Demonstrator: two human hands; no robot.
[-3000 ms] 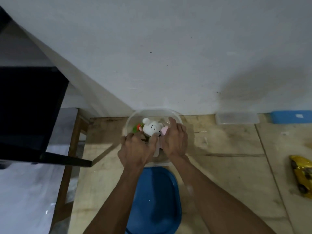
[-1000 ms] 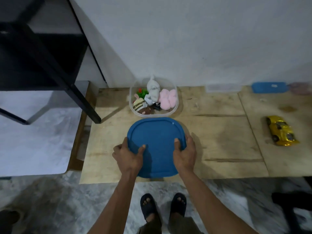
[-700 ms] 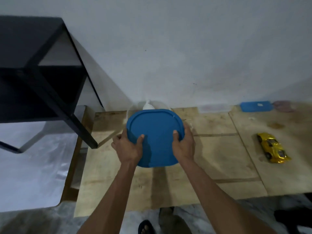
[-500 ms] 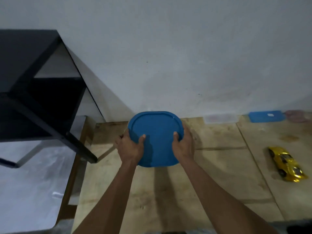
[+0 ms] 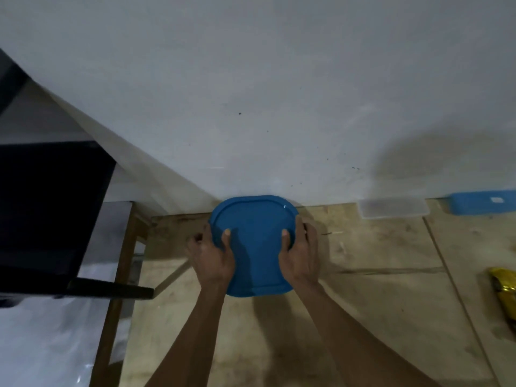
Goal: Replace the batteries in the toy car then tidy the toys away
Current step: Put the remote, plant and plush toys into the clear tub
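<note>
1. From my head camera I look down on a wooden table top (image 5: 363,317) that runs up to a pale wall (image 5: 279,79).
2. My left hand (image 5: 213,256) grips the left edge of the blue lid (image 5: 252,247), thumb on top and fingers curled round the rim.
3. My right hand (image 5: 301,255) grips the lid's right edge the same way, thumb lying on the upper face, the other fingers wrapped over the side.
4. The lid lies roughly flat between both hands, its far edge close to the foot of the wall. What is under it is hidden, so I cannot tell whether it rests on anything.
5. The yellow toy car (image 5: 505,294) lies on the table well to my right, cut off by the picture's edge and a bit blurred; it looks like a glossy gold body, but I can't make out more.
6. At the back, against the wall, a clear flat box (image 5: 393,208) sits just beside a blue flat box (image 5: 483,202), both well apart from the lid.
7. To my left stands a black frame (image 5: 50,219), near the table's left edge, with a white sheet (image 5: 42,344) below it.
</note>
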